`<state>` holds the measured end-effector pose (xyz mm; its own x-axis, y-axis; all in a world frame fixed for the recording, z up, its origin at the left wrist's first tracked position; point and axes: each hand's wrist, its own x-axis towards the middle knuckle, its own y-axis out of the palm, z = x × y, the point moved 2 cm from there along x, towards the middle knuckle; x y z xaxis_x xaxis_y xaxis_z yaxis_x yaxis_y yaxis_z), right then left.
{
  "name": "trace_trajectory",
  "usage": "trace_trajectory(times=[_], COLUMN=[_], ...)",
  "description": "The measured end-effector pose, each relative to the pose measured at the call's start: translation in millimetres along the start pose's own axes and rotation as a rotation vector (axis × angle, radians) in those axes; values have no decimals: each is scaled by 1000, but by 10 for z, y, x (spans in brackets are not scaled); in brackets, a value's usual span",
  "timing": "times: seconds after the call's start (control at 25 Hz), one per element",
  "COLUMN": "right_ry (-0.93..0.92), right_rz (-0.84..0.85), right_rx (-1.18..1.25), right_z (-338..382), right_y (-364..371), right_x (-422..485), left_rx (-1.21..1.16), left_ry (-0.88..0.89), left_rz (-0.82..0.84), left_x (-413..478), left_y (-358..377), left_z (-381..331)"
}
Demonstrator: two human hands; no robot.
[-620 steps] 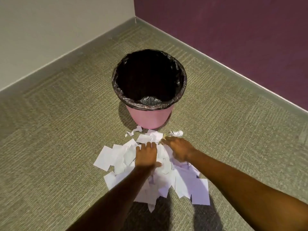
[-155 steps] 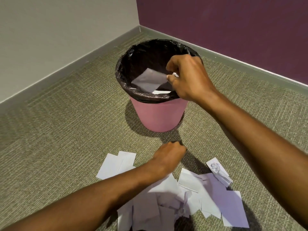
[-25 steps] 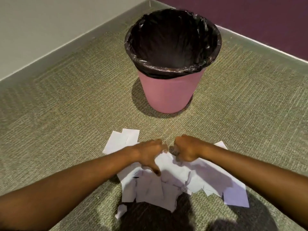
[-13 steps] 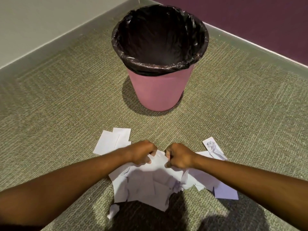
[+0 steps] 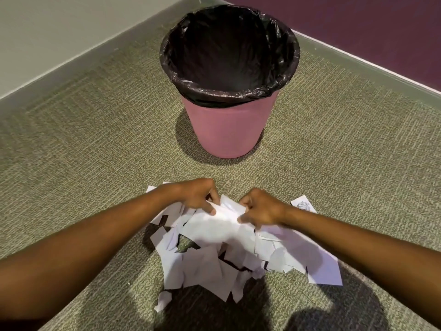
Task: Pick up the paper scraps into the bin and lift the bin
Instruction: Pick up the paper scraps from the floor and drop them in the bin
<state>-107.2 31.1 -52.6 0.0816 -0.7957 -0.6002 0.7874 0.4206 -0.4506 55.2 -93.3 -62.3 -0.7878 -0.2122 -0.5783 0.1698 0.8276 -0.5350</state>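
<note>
A pink bin [image 5: 229, 130] with a black liner stands upright on the carpet, its inside dark. In front of it lies a heap of white paper scraps [image 5: 210, 254]. My left hand [image 5: 198, 194] and my right hand [image 5: 260, 207] sit close together at the far edge of the heap, fingers curled, each pinching scraps and bunching them up off the floor between them. A scrap with a grey print [image 5: 303, 205] lies to the right of my right wrist. Both hands are well short of the bin.
The green-beige carpet [image 5: 83, 151] spreads all round the bin. A pale wall [image 5: 59, 27] runs along the left and a purple wall [image 5: 381, 27] along the right, meeting in a corner behind the bin.
Both hands have closed tighter on the scraps and raised the gathered bunch a little off the carpet. The view has shifted slightly, so the bin appears nearer the centre.
</note>
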Motion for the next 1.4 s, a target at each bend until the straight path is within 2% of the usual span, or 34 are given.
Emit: trace_trajectory(times=[0.24, 0.4, 0.6, 0.76, 0.88, 1.0, 1.12, 1.24, 1.4], right_ry=[-6, -4, -99, -184, -308, -464, -479, -386, -344], right_rz=[-24, -19, -127, -196, -307, -575, -740, -778, -705], right_rx=[-47, -45, -209, -205, 47, 403, 547, 584, 658], right_z=[198, 408, 810, 1076, 1258, 1427, 1500, 1498, 1485], right_y=[-642, -883, -1177, -1363, -1522, -1727, -1861, -1935, -1965], right_x=[-120, -368, -610, -821, -981, -999, -785, -546, -457], left_rx=[158, 171, 191, 179, 119, 62, 63, 42, 40], left_ry=[-45, -53, -57, -99, -145, -25, 52, 154, 227], left_rz=[86, 72, 16, -20, 41, 99, 87, 27, -149], left_x=[-96, -85, -19, -3, -71, -145, -269, -455, -857], left_y=[-619, -661, -638, -585, -553, -572, -700, -982, -1451], left_z=[-158, -154, -184, -109, -86, -249, -561, -961, -1397])
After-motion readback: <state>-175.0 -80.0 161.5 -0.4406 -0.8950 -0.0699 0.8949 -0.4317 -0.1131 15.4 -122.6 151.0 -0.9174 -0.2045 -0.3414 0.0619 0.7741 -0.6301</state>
